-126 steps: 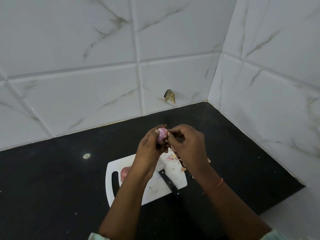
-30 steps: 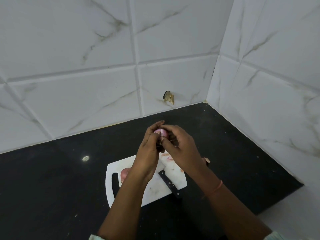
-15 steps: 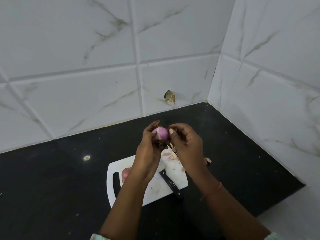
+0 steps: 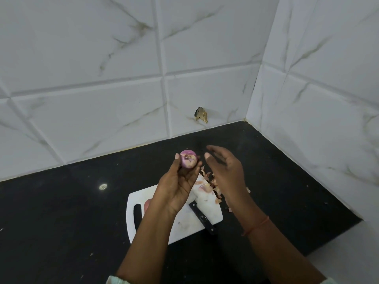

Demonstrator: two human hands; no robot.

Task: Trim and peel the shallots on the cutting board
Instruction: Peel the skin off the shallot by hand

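Soft even light, bowed wide-angle edges

The place reads as a home kitchen, seen in one corner of it. Two walls of large white tiles with grey marble veining [image 4: 102,58] meet at a right angle [image 4: 249,111], and a polished black stone desk [image 4: 61,222] runs into that corner, its surface speckled with crumbs. A white plastic cutting board [image 4: 184,226] with a slot handle lies on the desk, a black-handled knife [image 4: 202,218] across it and papery shallot skins [image 4: 213,185] scattered at its far edge. One tile is chipped [image 4: 201,114] just above the desk (a sign of ordinary household wear). A peeled purple shallot [image 4: 188,158] held above the board fits food preparation.
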